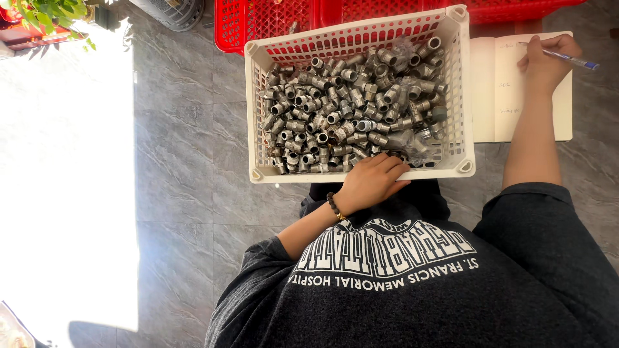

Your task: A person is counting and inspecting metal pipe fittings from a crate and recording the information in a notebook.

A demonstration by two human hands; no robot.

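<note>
Threaded metal pipe fittings [351, 109] are heaped in a cream plastic crate [459, 96] on the grey tile floor. Left hand [373, 182] is rested on the near rim, fingers loosely curled, nothing gripped; fittings lie just ahead. Right hand [545, 61], pinched on a blue pen [570, 59], is kept over an open notebook [493, 90] beside the crate.

The grey tiled floor [180, 142] lies open to the left of the white basket [459, 96]. Metal fittings [351, 109] fill the basket nearly wall to wall, leaving little room inside. Red crates [271, 19] block the far side, touching it. On the right, the open notebook [493, 90] sits just beside the basket.
</note>
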